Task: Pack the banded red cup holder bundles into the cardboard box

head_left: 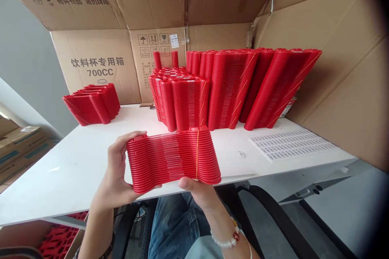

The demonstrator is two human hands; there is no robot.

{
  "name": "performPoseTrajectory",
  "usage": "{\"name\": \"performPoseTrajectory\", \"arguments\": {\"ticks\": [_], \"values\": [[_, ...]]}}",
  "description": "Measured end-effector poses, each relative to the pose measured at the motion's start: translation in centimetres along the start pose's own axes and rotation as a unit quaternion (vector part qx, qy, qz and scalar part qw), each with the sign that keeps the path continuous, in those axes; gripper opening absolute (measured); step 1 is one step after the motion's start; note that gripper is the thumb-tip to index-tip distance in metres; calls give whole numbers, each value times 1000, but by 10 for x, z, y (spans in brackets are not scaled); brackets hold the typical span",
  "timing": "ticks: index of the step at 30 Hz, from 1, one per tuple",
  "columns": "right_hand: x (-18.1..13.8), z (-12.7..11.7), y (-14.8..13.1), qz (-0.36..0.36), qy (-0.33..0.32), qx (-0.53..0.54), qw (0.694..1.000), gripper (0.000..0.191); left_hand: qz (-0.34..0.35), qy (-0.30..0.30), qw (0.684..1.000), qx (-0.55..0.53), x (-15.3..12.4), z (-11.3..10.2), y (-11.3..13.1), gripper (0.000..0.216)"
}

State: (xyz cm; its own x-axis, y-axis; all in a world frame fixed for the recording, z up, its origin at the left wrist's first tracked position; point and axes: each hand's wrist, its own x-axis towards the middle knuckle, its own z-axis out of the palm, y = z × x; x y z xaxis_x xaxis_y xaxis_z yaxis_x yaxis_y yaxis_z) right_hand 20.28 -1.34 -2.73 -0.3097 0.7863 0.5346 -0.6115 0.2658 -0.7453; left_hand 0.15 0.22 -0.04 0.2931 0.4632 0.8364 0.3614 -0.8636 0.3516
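I hold a stacked bundle of flat red plastic pieces (173,158) above the front edge of the white table (75,170). A thin rubber band runs round the bundle near its right end. My left hand (117,170) grips the bundle's left end, thumb on top. My right hand (197,190) supports it from below at the right, fingers curled under it. A bead bracelet sits on my right wrist.
Tall stacks of the same red pieces (231,87) stand at the back of the table, a smaller pile (91,103) at the left. Open cardboard boxes (100,64) line the back and right. A label sheet (291,143) lies at the right. More red pieces (59,240) lie below.
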Motion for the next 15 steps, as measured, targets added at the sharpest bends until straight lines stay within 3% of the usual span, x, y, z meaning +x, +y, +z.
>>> {"name": "performPoseTrajectory", "arguments": {"ticks": [7, 11, 15], "values": [[5, 1, 1, 7, -55, 51, 997, 53, -20, -24, 999, -17, 0, 2, -1, 107], [1, -2, 12, 16, -4, 48, 999, 60, -22, -22, 1000, -4, 1, 2, 1, 108], [-1, -4, 14, 23, 48, -28, 998, 46, -20, -20, 999, 20, 1, 0, -1, 110]]}}
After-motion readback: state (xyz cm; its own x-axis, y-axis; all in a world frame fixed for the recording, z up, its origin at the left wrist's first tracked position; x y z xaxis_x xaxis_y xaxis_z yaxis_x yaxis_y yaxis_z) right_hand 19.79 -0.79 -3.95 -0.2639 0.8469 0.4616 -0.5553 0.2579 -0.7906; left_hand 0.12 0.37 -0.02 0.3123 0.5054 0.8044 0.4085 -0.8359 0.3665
